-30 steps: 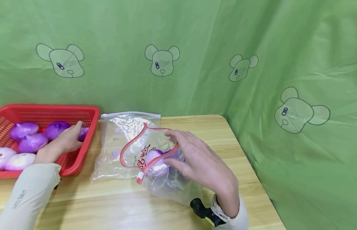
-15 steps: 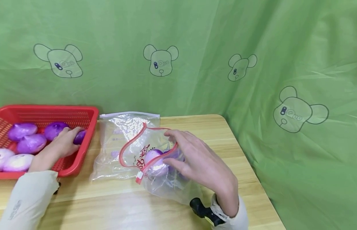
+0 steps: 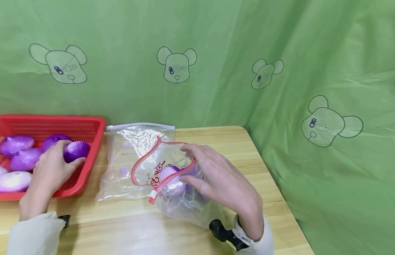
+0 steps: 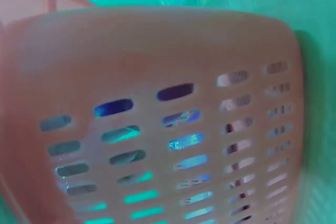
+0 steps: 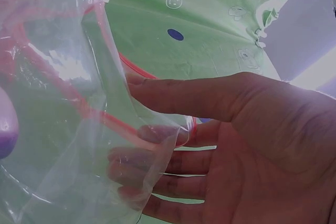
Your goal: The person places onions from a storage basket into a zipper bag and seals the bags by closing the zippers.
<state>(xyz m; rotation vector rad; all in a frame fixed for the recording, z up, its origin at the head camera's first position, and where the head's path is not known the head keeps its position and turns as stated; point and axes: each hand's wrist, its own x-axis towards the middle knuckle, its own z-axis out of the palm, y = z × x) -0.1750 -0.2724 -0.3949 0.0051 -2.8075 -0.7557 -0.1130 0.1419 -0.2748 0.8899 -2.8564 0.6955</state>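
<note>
In the head view my left hand [image 3: 52,168] grips a purple onion [image 3: 77,151] at the right end of a red plastic basket [image 3: 100,141], thumb on its near side and fingers behind. The left wrist view is mostly filled by the slotted basket wall [image 4: 157,40], which hides that hand. My right hand [image 3: 224,179] holds the rim of a clear zip bag [image 3: 191,212] with a red edge, its mouth spread toward the left. Through the film, fingers [image 5: 131,163] show in the right wrist view. An onion [image 3: 168,173] lies inside the bag, with more purple behind it.
Several other onions [image 3: 17,145] lie in the basket. A second clear zip bag [image 3: 118,184] with a pale slider lies flat on the wooden table [image 3: 121,226], between basket and open bag. A green printed curtain [image 3: 216,71] hangs behind and to the right.
My left hand has drawn back toward the left and taken hold of the onion, which now shows more fully and higher at the basket's right end. My right hand and the bag stay put.
</note>
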